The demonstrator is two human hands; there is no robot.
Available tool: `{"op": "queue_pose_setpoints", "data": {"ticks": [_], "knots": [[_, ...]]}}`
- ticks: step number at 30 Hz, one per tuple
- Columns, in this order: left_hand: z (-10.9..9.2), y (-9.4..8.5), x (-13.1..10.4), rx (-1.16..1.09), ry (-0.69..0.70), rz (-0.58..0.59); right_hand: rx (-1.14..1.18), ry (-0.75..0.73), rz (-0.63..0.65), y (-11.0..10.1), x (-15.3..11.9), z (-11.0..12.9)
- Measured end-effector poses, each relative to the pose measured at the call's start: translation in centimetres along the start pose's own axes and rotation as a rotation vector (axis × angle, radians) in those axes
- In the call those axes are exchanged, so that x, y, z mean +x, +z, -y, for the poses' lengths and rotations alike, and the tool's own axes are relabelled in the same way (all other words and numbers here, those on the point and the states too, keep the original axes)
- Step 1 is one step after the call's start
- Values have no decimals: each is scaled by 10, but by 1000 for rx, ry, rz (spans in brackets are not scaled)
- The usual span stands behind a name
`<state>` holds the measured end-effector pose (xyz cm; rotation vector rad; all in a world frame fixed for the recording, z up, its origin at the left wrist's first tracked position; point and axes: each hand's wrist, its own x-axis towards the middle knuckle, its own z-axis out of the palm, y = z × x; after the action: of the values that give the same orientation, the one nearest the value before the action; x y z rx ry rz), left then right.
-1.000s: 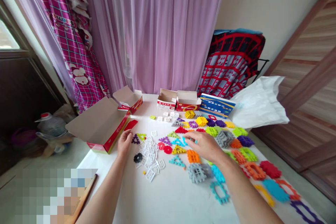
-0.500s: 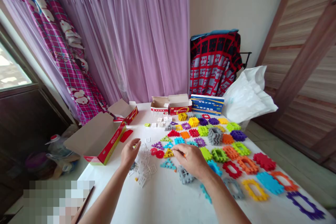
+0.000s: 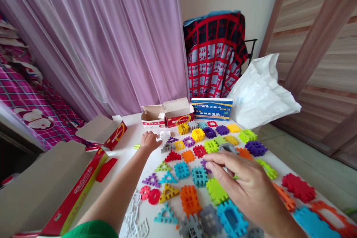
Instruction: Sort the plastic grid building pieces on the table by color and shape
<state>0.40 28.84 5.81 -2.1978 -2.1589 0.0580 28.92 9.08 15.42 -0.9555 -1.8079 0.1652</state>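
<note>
My left hand (image 3: 150,141) reaches far over the table, its fingers curled at a cluster of small white pieces (image 3: 165,135); whether it grips one is hidden. Nearer to me, my right hand (image 3: 242,182) hovers over the coloured blocks, fingers stretched forward and apart from the thumb, with nothing visible between them. Below and left of it lie a lime green block (image 3: 217,191) and a blue frame block (image 3: 231,218). An orange window block (image 3: 190,200) and a yellow triangular piece (image 3: 169,192) lie further left.
Open red boxes (image 3: 180,119) and a blue box (image 3: 212,109) stand at the back. A large open box (image 3: 75,197) is at the left, beside a red piece (image 3: 106,169). A white bag (image 3: 262,93) stands at the back right. White lattice pieces (image 3: 136,225) lie at the near left.
My left hand has moved forward from the white lattice pieces to the small white ones. My right hand has shifted right, its fingers opened. The view has moved closer to the table. An orange window block now shows.
</note>
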Motion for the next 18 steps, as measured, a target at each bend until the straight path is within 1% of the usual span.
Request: {"op": "queue_pose_setpoints", "data": {"ticks": [3,7,14,18], "knots": [[-9,1,12,71,11,43,-4,-4,2,-1,2,-3],[-16,1,17,126,22,65,-5,14,8,-2,4,-4],[-15,5,19,142,34,68,-35,33,-6,-4,1,-7],[-14,9,24,128,13,74,-53,27,-8,-6,1,-8]]}}
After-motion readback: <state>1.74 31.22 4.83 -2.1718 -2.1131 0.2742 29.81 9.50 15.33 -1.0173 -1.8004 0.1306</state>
